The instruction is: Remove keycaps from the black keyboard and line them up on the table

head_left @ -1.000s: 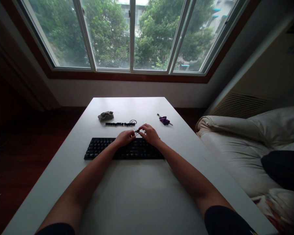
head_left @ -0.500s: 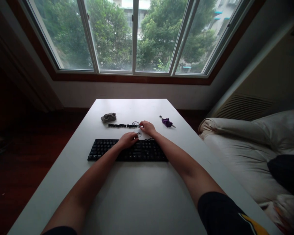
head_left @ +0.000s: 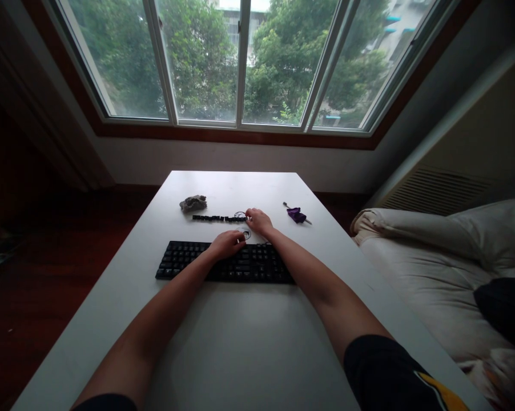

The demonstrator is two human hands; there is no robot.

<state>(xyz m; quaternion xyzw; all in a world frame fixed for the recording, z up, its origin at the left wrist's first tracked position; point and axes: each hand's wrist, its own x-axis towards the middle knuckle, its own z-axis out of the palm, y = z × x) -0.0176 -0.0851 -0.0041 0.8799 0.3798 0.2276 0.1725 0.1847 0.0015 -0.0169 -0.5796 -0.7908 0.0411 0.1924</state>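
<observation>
A black keyboard (head_left: 184,261) lies across the middle of the white table (head_left: 240,342). My left hand (head_left: 226,244) rests on the keyboard's far edge with its fingers curled, its fingertips pinching a small wire ring tool (head_left: 246,233). My right hand (head_left: 260,221) is further back, fingers pinched together at the right end of a row of loose black keycaps (head_left: 217,218). It seems to hold one small keycap there, though the fingers mostly hide it. A thin wire loop (head_left: 239,214) lies just behind that end of the row.
A crumpled grey cloth (head_left: 193,202) lies at the back left of the table. A purple-wrapped tool (head_left: 297,214) lies at the back right. A bed with white bedding (head_left: 433,268) stands to the right, and a window (head_left: 240,63) fills the far wall.
My right hand left my left hand and moved back to the end of the keycap row. My left hand stayed at the keyboard's far edge with the ring tool.
</observation>
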